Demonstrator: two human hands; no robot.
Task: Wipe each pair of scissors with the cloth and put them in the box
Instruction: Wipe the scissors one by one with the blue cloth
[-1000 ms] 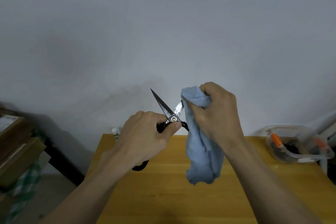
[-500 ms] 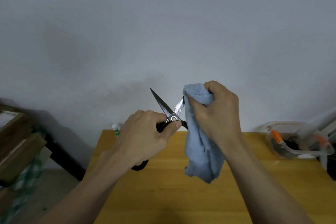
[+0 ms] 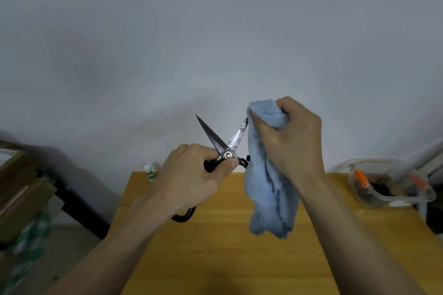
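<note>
My left hand (image 3: 191, 175) grips a pair of black-handled scissors (image 3: 221, 143) near the pivot, blades spread and pointing up. One dark blade points up left; the other, spotted blade runs up right into a light blue cloth (image 3: 271, 175). My right hand (image 3: 287, 136) holds the cloth bunched around that blade's tip, the rest of the cloth hanging down over the wooden table (image 3: 227, 258). A clear plastic box (image 3: 388, 184) stands at the table's far right with orange-handled and dark items inside.
A small white bottle with a green label (image 3: 149, 171) stands at the table's far left corner. Wooden boxes and a green checked cloth (image 3: 21, 199) lie on the left beside the table. A grey wall is close behind.
My right hand has slid the cloth up along the right blade toward its tip, baring more of the spotted blade. The left hand has stayed put.
</note>
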